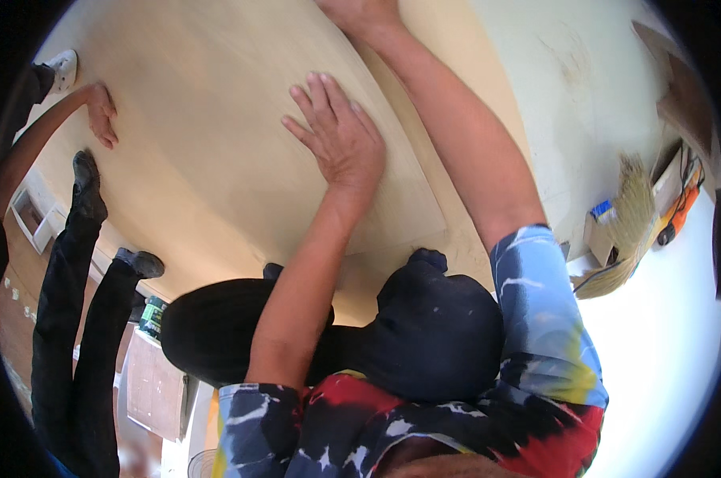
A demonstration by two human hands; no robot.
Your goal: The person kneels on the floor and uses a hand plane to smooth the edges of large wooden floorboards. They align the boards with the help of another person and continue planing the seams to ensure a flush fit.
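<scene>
A: ok so what's the left hand (346, 147) doing?
B: It's open, palm down on the big pale wood-toned sheet (217, 119). Fingers are a bit spread and aim up and slightly left, wrist bent a little, and that forearm slants up from the lower middle.

A: And the right hand (362, 14)?
B: Way up at the top, by the sheet's curving right edge. The frame chops off the fingers, so I honestly can't tell if they're gripping or open. That arm's stretched out long, only a slight bend at the elbow, leaning up and left.

A: So where's the sheet sitting?
B: Right in front of the person, lying over a second pale sheet (452, 40) that pokes out along the right. The person's bent knees, in black trousers (440, 334), are at the near end.

A: Anyone else around?
B: Yeah, far left: a co-worker's hand (100, 115), fingers loosely extended over the sheet, can't tell if it touches. Black-trousered legs (58, 319) on that side too, plus a green can (152, 315).

A: Other side?
B: Pale floor (564, 119), then a straw broom (636, 195) with an orange tool (682, 209) just beside it.
</scene>
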